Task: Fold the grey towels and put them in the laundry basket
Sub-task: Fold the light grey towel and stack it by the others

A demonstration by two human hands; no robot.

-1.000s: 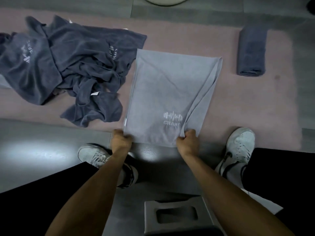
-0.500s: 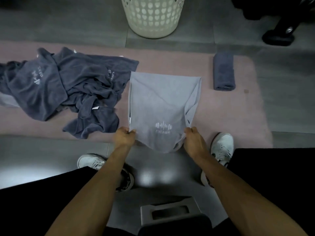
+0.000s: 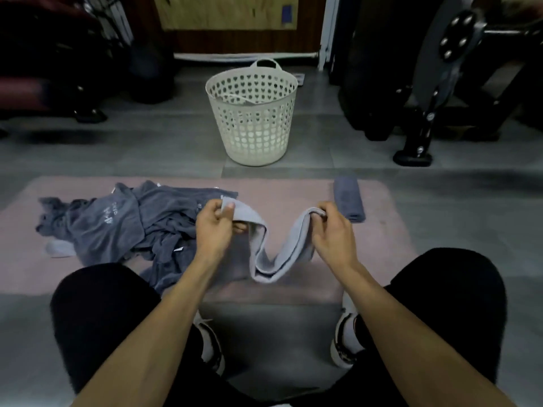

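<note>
A white logo showed on the dark grey towel pile (image 3: 129, 227) lying left of your left hand (image 3: 213, 230); its lettering was too small to read. You sat over a pink mat (image 3: 379, 245) on a grey tiled floor (image 3: 147, 154), gym machines behind. Your left hand pinched one end of the light grey towel (image 3: 276, 254) and your right hand (image 3: 332, 233) gripped the other, the cloth sagging between them above the mat. A folded towel (image 3: 349, 201) lay just beyond your right hand; the white laundry basket (image 3: 252, 113) stood farther ahead.
</note>
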